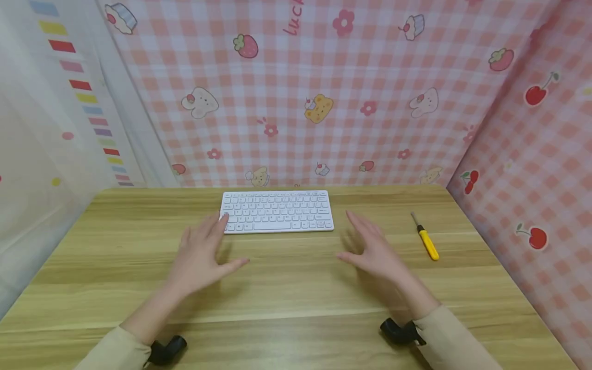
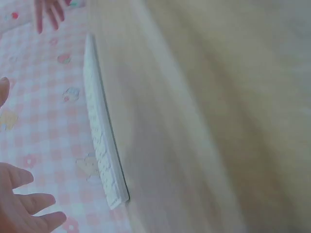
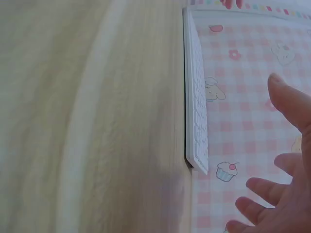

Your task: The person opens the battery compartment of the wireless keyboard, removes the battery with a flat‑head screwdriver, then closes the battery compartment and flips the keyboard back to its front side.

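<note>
A white keyboard (image 1: 277, 211) lies near the back edge of the wooden table, and it shows edge-on in both wrist views. My left hand (image 1: 198, 257) is spread above the table at the keyboard's left end, its fingertips overlapping the left keys in the head view. To the right, my right hand (image 1: 372, 249) hovers with thumb and fingers apart, a short way off the keyboard's right end. Nothing is held in either hand. In the left wrist view the left fingers (image 2: 36, 201) are loosely extended; the right fingers (image 3: 265, 194) look the same in the right wrist view.
A screwdriver (image 1: 428, 244) with a yellow handle lies on the table (image 1: 287, 288) right of my right hand. Behind the table hangs a pink checked cloth (image 1: 287, 77), with another at the right side. A white curtain (image 1: 41, 154) hangs at the left.
</note>
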Motion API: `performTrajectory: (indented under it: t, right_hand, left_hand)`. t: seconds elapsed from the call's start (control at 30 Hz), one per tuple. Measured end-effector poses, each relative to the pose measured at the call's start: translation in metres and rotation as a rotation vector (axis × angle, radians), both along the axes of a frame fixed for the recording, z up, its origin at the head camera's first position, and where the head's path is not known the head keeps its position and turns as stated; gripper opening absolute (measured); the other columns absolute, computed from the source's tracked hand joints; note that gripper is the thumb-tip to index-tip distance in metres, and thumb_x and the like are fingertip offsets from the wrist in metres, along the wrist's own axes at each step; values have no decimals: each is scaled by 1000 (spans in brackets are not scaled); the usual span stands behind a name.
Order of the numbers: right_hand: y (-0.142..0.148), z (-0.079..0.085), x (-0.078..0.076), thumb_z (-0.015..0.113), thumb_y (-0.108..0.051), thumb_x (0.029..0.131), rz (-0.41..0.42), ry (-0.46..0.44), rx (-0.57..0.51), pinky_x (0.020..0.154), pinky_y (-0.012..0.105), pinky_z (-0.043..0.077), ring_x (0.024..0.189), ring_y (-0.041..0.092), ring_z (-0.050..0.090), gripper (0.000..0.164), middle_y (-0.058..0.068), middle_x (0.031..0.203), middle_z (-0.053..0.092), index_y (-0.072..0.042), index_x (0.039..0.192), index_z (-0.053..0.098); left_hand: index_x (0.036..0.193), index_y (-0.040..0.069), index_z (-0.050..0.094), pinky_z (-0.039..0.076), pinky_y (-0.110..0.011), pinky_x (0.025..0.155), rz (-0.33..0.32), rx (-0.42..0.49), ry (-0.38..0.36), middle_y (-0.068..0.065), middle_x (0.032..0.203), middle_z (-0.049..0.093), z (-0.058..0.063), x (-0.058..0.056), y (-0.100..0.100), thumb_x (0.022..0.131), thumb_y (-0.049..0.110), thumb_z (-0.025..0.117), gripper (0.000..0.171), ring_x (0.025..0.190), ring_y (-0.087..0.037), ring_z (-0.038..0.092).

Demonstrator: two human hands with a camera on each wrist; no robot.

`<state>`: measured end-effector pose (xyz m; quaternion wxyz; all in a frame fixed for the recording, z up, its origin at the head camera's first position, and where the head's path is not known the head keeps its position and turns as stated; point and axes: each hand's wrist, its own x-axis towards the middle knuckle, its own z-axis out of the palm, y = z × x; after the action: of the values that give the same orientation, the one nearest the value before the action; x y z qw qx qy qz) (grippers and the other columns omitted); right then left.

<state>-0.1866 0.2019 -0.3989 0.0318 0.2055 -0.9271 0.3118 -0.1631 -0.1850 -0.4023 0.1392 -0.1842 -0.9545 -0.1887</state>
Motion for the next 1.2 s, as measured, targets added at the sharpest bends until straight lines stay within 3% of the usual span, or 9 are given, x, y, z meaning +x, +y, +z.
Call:
performTrajectory:
  t: [0.13, 0.37, 0.5, 0.9, 1.07, 1.2]
  right_hand:
    - [-3, -1, -8, 79, -33, 85, -27, -44, -63, 112, 66, 20, 142, 46, 24, 94, 22, 157, 29, -9, 157, 24]
    - [-12, -6, -28, 81, -28, 83, -18, -69, -121, 106, 58, 37, 129, 42, 45, 91, 22, 147, 45, -2, 154, 30]
    - [-14, -10, -40, 82, -26, 83, -23, -102, -126, 103, 57, 41, 125, 44, 48, 92, 25, 145, 45, 0, 153, 30]
    - [-18, -24, -72, 84, -25, 81, -46, -256, -145, 114, 54, 27, 137, 43, 38, 106, 26, 151, 37, -4, 158, 14]
    - [-24, -27, -82, 84, -25, 81, -26, -281, -150, 115, 49, 29, 135, 39, 42, 110, 22, 153, 37, -4, 158, 10]
    - [-27, -30, -89, 85, -21, 80, -30, -280, -165, 109, 47, 37, 124, 35, 51, 107, 20, 148, 44, -4, 158, 14]
  left_hand:
    - [150, -1, 36, 24, -67, 110, 5, 132, -8, -27, 148, 41, 4, -12, -3, 82, 53, 75, 95, 135, -47, 36]
    - [150, -5, 32, 39, -61, 102, 114, 338, -226, -29, 145, 43, 6, -26, -12, 85, 49, 74, 94, 128, -46, 46]
    - [150, -6, 31, 45, -59, 97, 132, 423, -293, -31, 142, 45, 3, -33, -19, 84, 44, 77, 96, 123, -46, 51]
    - [153, -7, 20, 47, -56, 96, 100, 417, -346, -32, 148, 34, -17, -65, -32, 75, 29, 88, 110, 117, -45, 53]
    - [153, -9, 16, 47, -53, 97, 81, 389, -371, -35, 144, 37, -26, -74, -35, 75, 30, 88, 114, 115, -43, 53]
    - [153, -10, 15, 44, -53, 101, 70, 397, -408, -35, 141, 39, -28, -76, -35, 75, 30, 88, 114, 118, -43, 50]
